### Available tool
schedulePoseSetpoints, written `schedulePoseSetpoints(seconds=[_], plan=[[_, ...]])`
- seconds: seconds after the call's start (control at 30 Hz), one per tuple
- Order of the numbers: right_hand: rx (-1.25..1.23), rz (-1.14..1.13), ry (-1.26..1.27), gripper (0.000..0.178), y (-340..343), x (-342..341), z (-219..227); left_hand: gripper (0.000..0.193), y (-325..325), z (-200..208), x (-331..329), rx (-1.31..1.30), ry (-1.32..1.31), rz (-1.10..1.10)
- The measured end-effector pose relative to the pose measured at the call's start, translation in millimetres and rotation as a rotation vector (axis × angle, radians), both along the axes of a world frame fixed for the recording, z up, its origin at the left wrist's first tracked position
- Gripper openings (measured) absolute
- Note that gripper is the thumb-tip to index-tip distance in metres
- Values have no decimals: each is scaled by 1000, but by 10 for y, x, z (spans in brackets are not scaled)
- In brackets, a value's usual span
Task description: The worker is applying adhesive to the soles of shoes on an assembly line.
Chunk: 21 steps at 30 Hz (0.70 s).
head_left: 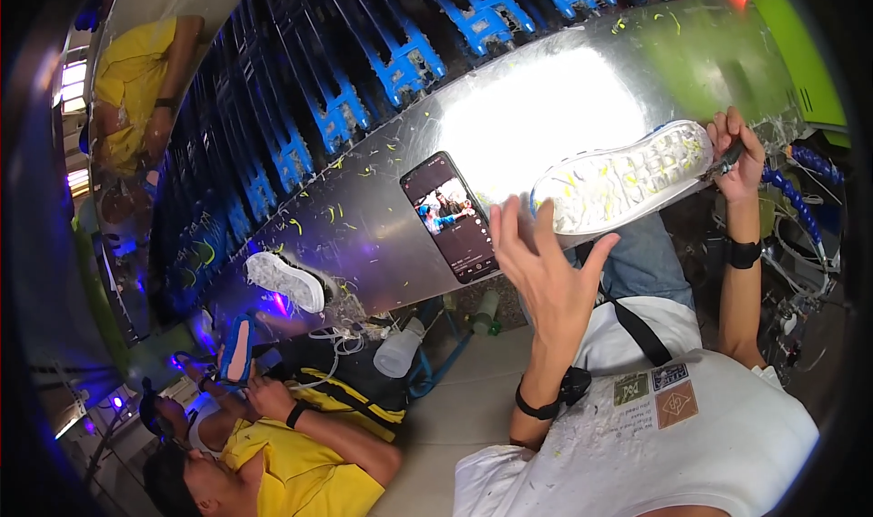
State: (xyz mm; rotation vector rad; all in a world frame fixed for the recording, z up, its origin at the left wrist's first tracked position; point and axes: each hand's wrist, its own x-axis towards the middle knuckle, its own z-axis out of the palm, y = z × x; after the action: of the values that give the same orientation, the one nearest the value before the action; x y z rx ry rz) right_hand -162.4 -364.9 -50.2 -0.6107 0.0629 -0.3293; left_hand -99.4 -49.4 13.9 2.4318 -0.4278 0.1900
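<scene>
Left hand (546, 276) open under shoe (623, 183), right hand (738, 153) gripping tool (727, 160)

This was a shoe factory production line, seen from a worker's seat. A long, shiny metal workbench (382, 217), flecked with yellow-green scraps, ran beside rows of blue plastic racks (400, 53) on a conveyor. A white rubber shoe sole with yellow-green specks (623, 182) was held over the bench edge, another white shoe (285, 281) lay further along it, and a neighbouring worker in a yellow shirt (291, 471) handled a blue shoe form (238, 346), with blue segmented hoses (800, 190) and cables (800, 271) at the side.
</scene>
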Motion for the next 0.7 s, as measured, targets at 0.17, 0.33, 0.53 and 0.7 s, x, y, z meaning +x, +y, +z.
schedulePoseSetpoints(seconds=[0.17, 0.33, 0.53, 0.7], plan=[[-54, -20, -13, 19, -13, 0, -28, 40, -81, -110, 135, -315, -47, -147], [-28, -22, 4, 19, -36, -14, -40, 17, -71, -196, 126, -592, -20, -283], [-22, -2, 3, 17, -12, -15, -4, 20, -8, -238, 115, -611, -91, -271], [5, -4, -8, 16, 0, -9, 8, 15, 82, -221, 118, -663, -41, -292]])
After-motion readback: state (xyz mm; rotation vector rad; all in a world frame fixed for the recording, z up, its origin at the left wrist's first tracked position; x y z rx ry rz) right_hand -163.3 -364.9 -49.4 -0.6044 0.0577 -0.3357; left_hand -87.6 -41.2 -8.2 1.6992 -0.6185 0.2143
